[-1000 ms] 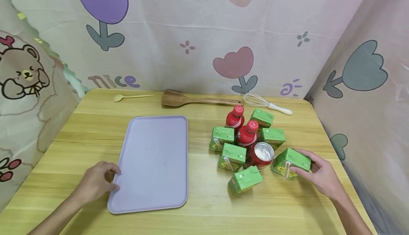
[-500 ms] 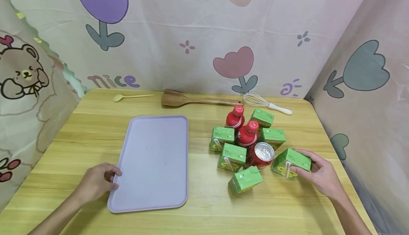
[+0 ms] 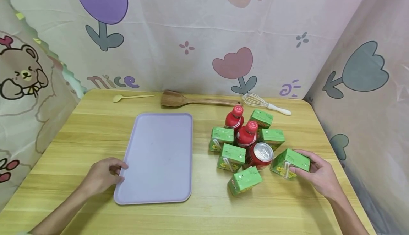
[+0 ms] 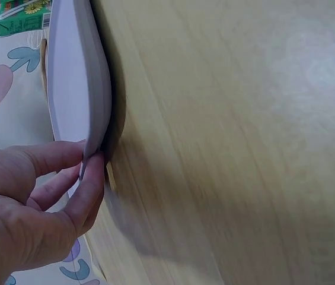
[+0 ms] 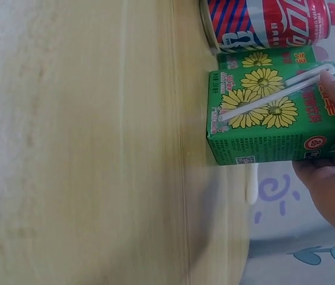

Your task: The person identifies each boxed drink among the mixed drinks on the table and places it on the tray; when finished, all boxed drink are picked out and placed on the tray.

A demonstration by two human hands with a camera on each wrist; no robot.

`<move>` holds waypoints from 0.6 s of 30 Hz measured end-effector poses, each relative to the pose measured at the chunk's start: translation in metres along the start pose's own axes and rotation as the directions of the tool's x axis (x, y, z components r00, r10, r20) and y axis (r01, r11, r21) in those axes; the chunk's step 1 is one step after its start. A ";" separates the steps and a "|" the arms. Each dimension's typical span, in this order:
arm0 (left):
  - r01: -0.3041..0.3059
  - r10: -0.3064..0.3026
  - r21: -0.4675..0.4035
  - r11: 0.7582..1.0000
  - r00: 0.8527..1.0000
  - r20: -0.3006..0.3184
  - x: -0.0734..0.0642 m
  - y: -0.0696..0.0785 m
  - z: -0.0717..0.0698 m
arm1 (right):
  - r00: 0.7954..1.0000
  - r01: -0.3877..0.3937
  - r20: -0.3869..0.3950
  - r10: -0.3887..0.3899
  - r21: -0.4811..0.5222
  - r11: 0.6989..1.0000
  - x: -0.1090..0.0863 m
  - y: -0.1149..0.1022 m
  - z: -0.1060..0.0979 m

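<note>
My left hand (image 3: 103, 176) pinches the left rim of a pale purple rectangular tray (image 3: 159, 157). In the left wrist view, thumb and fingertips (image 4: 94, 169) meet on either side of the tray's edge (image 4: 99, 89), close over the table. On the right, my right hand (image 3: 321, 174) grips a green drink carton (image 3: 290, 162) between thumb and fingers. Yellow flowers and a white straw show on this carton (image 5: 268, 113) in the right wrist view. Left of it stands a red soda can (image 3: 262, 155), with a second green carton (image 3: 245, 181) nearer the front.
Two red bottles (image 3: 247, 135) stand behind the can, with several more green cartons (image 3: 231, 157) around them. Along the back edge lie a yellow spoon (image 3: 127, 97), a wooden spatula (image 3: 198, 100) and a white whisk (image 3: 266, 103). Patterned cloth (image 3: 191, 32) hangs behind the wooden table (image 3: 211, 213).
The tray has shifted to the right and slightly toward the back, with my left hand moving along with it. My right hand and the carton stay where they were.
</note>
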State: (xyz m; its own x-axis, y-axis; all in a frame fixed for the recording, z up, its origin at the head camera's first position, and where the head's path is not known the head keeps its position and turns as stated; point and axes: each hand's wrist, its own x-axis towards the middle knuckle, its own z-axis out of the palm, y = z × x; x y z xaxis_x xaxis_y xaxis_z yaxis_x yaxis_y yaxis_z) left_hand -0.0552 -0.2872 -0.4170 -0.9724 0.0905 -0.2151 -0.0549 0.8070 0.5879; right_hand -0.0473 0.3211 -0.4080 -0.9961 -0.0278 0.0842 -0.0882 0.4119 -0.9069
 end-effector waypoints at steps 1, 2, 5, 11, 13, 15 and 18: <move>-0.002 0.002 -0.003 1.000 1.000 0.002 0.001 0.000 0.000 | 1.000 -0.002 0.002 0.002 0.003 1.000 0.000 0.000 0.000; -0.002 0.002 -0.008 1.000 1.000 0.006 0.002 0.001 0.001 | 1.000 -0.004 0.003 0.004 0.004 1.000 -0.001 0.000 0.000; -0.002 0.003 -0.018 1.000 1.000 0.013 0.006 0.003 0.002 | 1.000 -0.018 -0.002 0.018 -0.009 1.000 -0.001 0.000 0.000; -0.008 0.009 -0.028 1.000 1.000 0.004 0.011 0.006 0.003 | 0.997 -0.068 -0.021 0.068 -0.003 0.998 -0.001 -0.002 0.000; -0.012 0.012 -0.037 0.999 1.000 0.006 0.012 0.007 0.004 | 0.997 -0.073 -0.021 0.073 0.024 0.997 -0.001 -0.003 0.000; -0.012 0.012 -0.040 0.999 1.000 0.005 0.014 0.008 0.004 | 0.998 -0.061 -0.020 0.062 0.065 0.996 -0.001 -0.005 -0.001; -0.016 0.016 -0.038 0.999 1.000 0.006 0.014 0.009 0.004 | 1.000 -0.018 -0.020 0.021 0.143 0.990 -0.002 -0.009 -0.003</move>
State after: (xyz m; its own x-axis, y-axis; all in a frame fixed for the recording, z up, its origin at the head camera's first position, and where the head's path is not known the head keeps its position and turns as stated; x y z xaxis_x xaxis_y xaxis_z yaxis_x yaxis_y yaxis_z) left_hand -0.0689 -0.2768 -0.4178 -0.9718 0.1068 -0.2104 -0.0483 0.7828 0.6204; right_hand -0.0444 0.3204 -0.3986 -0.9973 -0.0009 0.0730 -0.0704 0.2779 -0.9580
